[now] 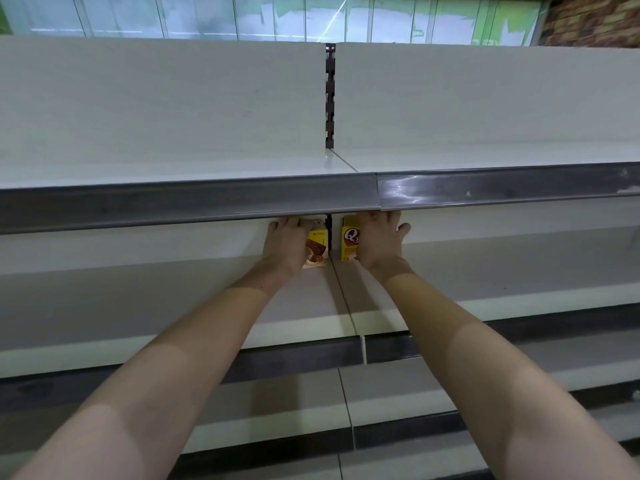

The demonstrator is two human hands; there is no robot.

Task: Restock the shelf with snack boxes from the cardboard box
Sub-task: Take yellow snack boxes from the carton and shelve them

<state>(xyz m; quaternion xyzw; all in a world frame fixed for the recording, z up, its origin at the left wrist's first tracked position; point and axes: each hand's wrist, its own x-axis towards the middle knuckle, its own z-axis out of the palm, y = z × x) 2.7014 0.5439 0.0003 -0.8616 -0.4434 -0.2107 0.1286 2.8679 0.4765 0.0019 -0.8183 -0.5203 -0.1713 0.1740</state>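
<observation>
- Two bare forearms reach in over the lower shelf edges; no cardboard box in view.
- Left hand (284, 245) grasps one yellow box (318, 249); right hand (379, 240) grasps a second box (349, 244). Both stand at the back of the middle shelf (173, 299), flanking the upright (329, 230).
- Risk: a quick let-go could topple either box, or knuckles could catch the top shelf's rail (207, 202).

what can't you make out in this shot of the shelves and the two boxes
Head view:
- Left yellow snack box: mostly covered by the left hand.
- Right yellow snack box: lettering cut off by the right hand.
- Both box tops: hidden by the grey shelf rail.
- Cardboard box: out of frame.
</observation>
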